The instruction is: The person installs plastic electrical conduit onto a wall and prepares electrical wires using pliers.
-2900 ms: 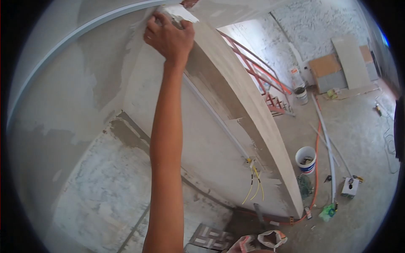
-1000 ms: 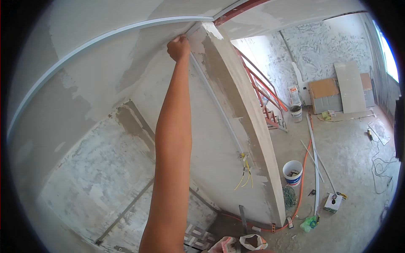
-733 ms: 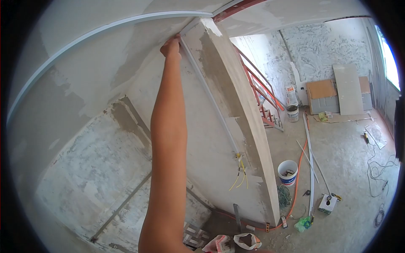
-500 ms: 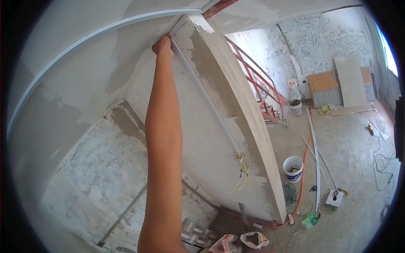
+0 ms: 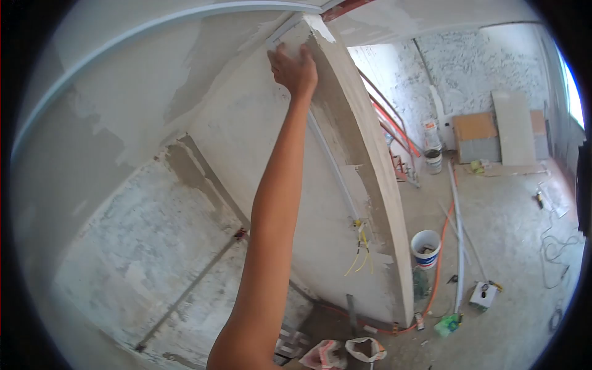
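My left hand is raised high at the upper end of the wall, fingers and thumb apart, with nothing visible between them. Motion blurs the fingertips a little. They overlap the wall just under a short pale strip along the top. Below the wrist, a straight white strip runs down the wall face to an outlet with yellow wires hanging out. The wall's rough plastered edge passes close on the right of the hand. My right hand is out of view.
A long pale strip curves across the upper left. On the floor at right are a white bucket, an orange hose, long white strips and a small box. Open sacks stand at the bottom; boards lean at the back.
My left hand has come away from the upper corner of the strip and moved right, its fingers spreading from a closed grip. The camera view has shifted slightly.
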Available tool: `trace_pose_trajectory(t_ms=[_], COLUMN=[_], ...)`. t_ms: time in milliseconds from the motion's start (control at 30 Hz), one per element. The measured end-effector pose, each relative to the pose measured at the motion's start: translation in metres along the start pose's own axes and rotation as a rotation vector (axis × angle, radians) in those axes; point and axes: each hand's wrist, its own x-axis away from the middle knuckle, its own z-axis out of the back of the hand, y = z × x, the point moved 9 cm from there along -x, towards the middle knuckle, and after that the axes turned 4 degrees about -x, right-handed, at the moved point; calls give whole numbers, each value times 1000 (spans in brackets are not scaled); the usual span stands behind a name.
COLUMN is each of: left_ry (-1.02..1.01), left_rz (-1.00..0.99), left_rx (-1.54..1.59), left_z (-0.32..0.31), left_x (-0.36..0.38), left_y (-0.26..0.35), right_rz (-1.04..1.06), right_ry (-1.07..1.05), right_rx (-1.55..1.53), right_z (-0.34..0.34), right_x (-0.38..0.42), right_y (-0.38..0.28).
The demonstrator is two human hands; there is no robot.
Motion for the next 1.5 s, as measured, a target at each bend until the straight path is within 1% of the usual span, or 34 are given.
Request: trace_pose_trajectory(t_ms=[33, 100, 133, 167, 200, 233, 267, 300, 333, 367, 400, 433, 500, 533, 567, 633, 700, 767, 867, 900, 1000, 1133, 1233, 1367, 1500], left_ry=[-27, -23, -19, -90, -223, -323, -468, -695, -1044, -1570, -1386, -1492, -1694, -1707, -1689, -1555, -1419, -1357, -1508, -1545, -1618, -1683, -1722, -1781, -1892], left_rz=[-60, -108, -185, -164, -28, 29, 187, 521, 903, 851, 1095, 1214, 1312, 1304, 1274, 1196, 1121, 1052, 881, 867, 858, 868, 891, 967, 1046], left_rx=[-18, 62, 176, 336, 409, 411, 380, 282, 213, -35, 457, 595, 661, 715, 769, 893, 1000, 983, 704, 668, 687, 727, 765, 793, 740], left_z=[5, 50, 71, 88, 102, 120, 135, 149, 167, 209, 262, 316, 402, 420, 425, 421, 425, 433, 441, 446, 441, 435, 424, 404, 391], left_x=[20, 91, 138, 195, 259, 328, 406, 515, 668, 792, 856, 888, 859, 832, 794, 735, 701, 688, 675, 667, 652, 673, 705, 779, 878], left_y=[1, 18, 16, 4, -16, -30, -55, -103, -169, -194, -184, -166, -156, -157, -155, -150, -144, -142, -144, -144, -140, -125, -104, -68, -22], right_rz=[-4, -14, -27, -33, -39, -45, -52, -62, -71, -84, -89, -97, -115, -122, -127, -145, -161, -182, -210, -217, -238, -264, -279, -300, -324], right_ry=[3, 18, 22, 27, 27, 36, 44, 50, 52, 48, 51, 54, 62, 66, 74, 80, 101, 130, 207, 229, 291, 343, 364, 359, 341], right_rx=[3, 15, 21, 26, 36, 36, 39, 44, 44, 50, 56, 61, 67, 67, 74, 82, 86, 111, 129, 136, 151, 180, 203, 231, 265], right_z=[-3, -5, -6, -2, 1, 4, 5, 6, 5, -1, 2, 3, 0, 1, 0, 1, 16, 37, 75, 88, 119, 143, 150, 146, 140], right_x=[-1, 2, 3, 5, 6, 6, 7, 10, 12, 15, 17, 17, 14, 13, 15, 21, 28, 39, 62, 71, 98, 130, 150, 170, 187], right_y=[-2, -2, -1, 1, 0, 0, 0, 3, 5, 6, 8, 9, 16, 20, 24, 32, 43, 59, 79, 85, 105, 131, 145, 159, 173])
